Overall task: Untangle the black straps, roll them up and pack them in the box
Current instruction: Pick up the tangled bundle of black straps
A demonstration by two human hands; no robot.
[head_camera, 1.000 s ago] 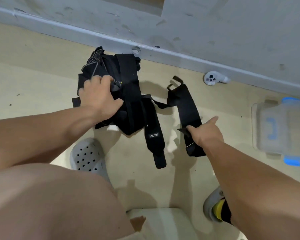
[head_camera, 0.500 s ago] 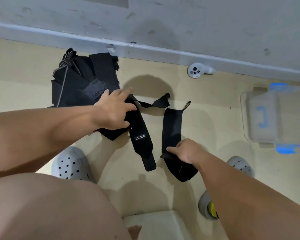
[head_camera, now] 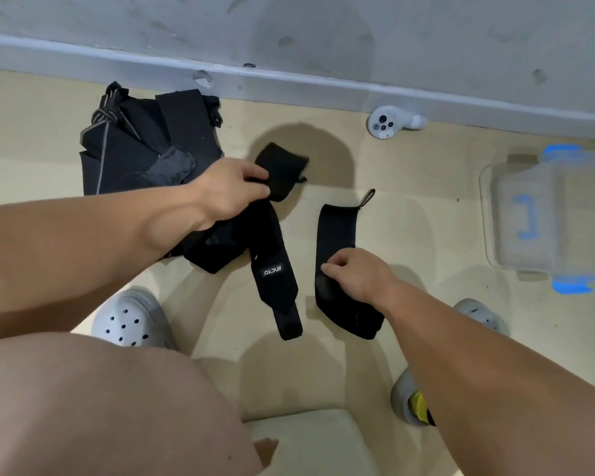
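On floor [head_camera: 416,214]: left hand [head_camera: 232,192] pinches folded black strap [head_camera: 284,163]; right hand [head_camera: 358,276] pinches flat strap [head_camera: 337,228].

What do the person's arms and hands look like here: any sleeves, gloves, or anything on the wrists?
Both are bare human arms. The left forearm and right forearm show no sleeve as far up as the picture reaches. The left hand and right hand wear no gloves, and no watch, band or ring shows on either. No cables, tape or markings are visible.
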